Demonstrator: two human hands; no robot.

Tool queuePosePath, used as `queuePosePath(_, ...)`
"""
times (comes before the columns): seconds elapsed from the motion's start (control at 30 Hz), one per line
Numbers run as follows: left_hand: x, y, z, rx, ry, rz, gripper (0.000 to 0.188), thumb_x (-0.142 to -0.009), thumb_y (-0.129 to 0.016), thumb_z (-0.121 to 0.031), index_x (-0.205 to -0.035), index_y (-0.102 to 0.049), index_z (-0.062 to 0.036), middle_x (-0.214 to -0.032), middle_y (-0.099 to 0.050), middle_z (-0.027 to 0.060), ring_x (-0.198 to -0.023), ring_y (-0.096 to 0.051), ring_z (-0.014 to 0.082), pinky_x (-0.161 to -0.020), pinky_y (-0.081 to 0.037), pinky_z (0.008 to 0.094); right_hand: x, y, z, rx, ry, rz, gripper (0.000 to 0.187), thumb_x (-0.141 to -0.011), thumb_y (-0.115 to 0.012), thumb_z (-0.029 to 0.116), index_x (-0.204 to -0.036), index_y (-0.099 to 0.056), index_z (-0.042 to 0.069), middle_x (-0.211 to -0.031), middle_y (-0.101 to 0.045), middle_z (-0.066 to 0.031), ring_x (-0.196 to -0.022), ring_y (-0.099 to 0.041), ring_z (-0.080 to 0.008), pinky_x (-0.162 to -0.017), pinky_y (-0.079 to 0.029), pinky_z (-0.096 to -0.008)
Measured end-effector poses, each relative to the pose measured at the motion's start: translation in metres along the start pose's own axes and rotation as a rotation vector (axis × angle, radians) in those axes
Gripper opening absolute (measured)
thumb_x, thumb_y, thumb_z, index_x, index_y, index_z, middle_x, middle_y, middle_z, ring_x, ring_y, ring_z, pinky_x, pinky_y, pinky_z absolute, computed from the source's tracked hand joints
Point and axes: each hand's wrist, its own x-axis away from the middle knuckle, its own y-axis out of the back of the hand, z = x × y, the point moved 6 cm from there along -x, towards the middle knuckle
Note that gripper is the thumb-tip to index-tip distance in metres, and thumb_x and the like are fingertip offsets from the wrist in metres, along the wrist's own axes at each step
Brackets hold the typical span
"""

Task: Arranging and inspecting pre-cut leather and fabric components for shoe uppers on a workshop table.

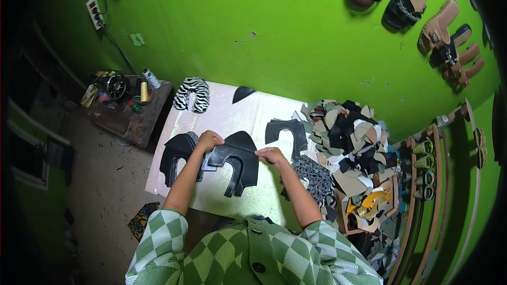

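Observation:
A black U-shaped shoe upper piece [245,164] is stretched between my two hands, low over the white table [222,104]. My left hand [210,140] pinches its upper left edge. On the opposite edge my right hand [270,155] grips with thumb and fingers. A second black piece [237,139], rounded at the top, shows above its upper edge; I cannot tell whether the two are joined. Left of my left forearm lies a stack of similar black upper pieces [171,154]. Another black curved piece [288,128] lies beyond my right hand.
Zebra-striped pieces [191,95] and a small black piece [243,93] lie at the table's far side. Heaped scraps [346,132] and grey patterned pieces [314,177] crowd the right. A sewing machine [116,85] stands at left. Sandals [409,0] hang on the green wall.

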Motion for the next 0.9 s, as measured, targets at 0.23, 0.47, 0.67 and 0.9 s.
queuePosePath(0.23, 0.034, 0.007, 0.025, -0.323, 0.06, -0.291, 0.009, -0.063, -0.071, -0.019, -0.068, -0.068, -0.0115, -0.07, -0.065, 0.0084, -0.068, -0.063, 0.0222, -0.064, -0.049, 0.0335, -0.029, -0.036, -0.064, 0.01, -0.055, -0.182, 0.013, -0.07, -0.072, 0.01, -0.075, -0.063, 0.001, -0.063, -0.06, -0.0033, -0.045, -0.048, -0.0071, -0.04, -0.037, -0.019)
queuePosePath(0.47, 0.031, 0.009, 0.037, -0.503, 0.083, -0.349, 0.01, -0.065, -0.069, -0.02, -0.07, -0.067, -0.0111, -0.076, -0.064, 0.0106, -0.075, -0.062, 0.026, -0.068, -0.049, 0.0355, -0.041, -0.026, -0.077, 0.227, 0.05, -0.382, 0.002, -0.071, -0.065, 0.004, -0.07, -0.065, 0.001, -0.062, -0.061, -0.0051, -0.051, -0.054, -0.0099, -0.047, -0.043, -0.0222)
queuePosePath(0.67, 0.028, 0.012, 0.035, -0.395, 0.077, -0.271, 0.01, -0.065, -0.07, -0.019, -0.069, -0.067, -0.0107, -0.077, -0.064, 0.0122, -0.076, -0.062, 0.0271, -0.069, -0.048, 0.0366, -0.033, -0.02, -0.07, 0.31, 0.09, -0.46, 0.008, -0.068, -0.065, 0.009, -0.074, -0.065, 0.002, -0.064, -0.062, -0.0031, -0.053, -0.055, -0.0096, -0.052, -0.044, -0.0224)
queuePosePath(0.9, 0.032, 0.009, 0.047, -0.329, 0.18, -0.253, 0.011, -0.064, -0.071, -0.02, -0.069, -0.067, -0.0109, -0.076, -0.064, 0.0119, -0.076, -0.062, 0.0275, -0.071, -0.049, 0.0364, -0.017, -0.052, -0.049, 0.54, 0.288, -0.344, 0.024, -0.068, -0.071, 0.019, -0.085, -0.063, 0.004, -0.071, -0.063, -0.004, -0.061, -0.057, -0.0108, -0.059, -0.046, -0.024)
